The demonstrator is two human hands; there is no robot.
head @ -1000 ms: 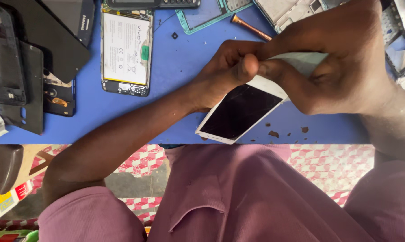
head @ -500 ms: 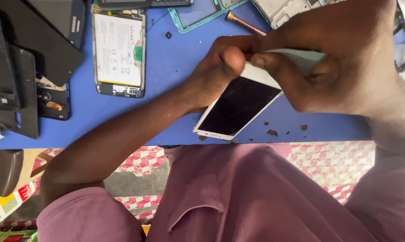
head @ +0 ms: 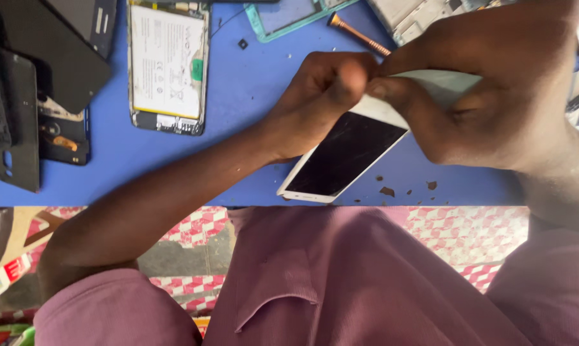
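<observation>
While the white-framed phone lies tilted near the front edge of the blue tabletop, its far end is pinched by both hands: left hand fingers curled together on it, right hand thumb and fingers clamped on the same end. Dark crumbs are noted just beside it. An opened phone with exposed battery lies toward the far left corner.

Phone: glossy black glass, smooth white plastic frame. Worktop: matt blue, smooth w/ dark crumbs. Opened phone: matt white battery label, metal edges. Screwdriver: coppery metal shaft. Shirt: soft matt cloth.
</observation>
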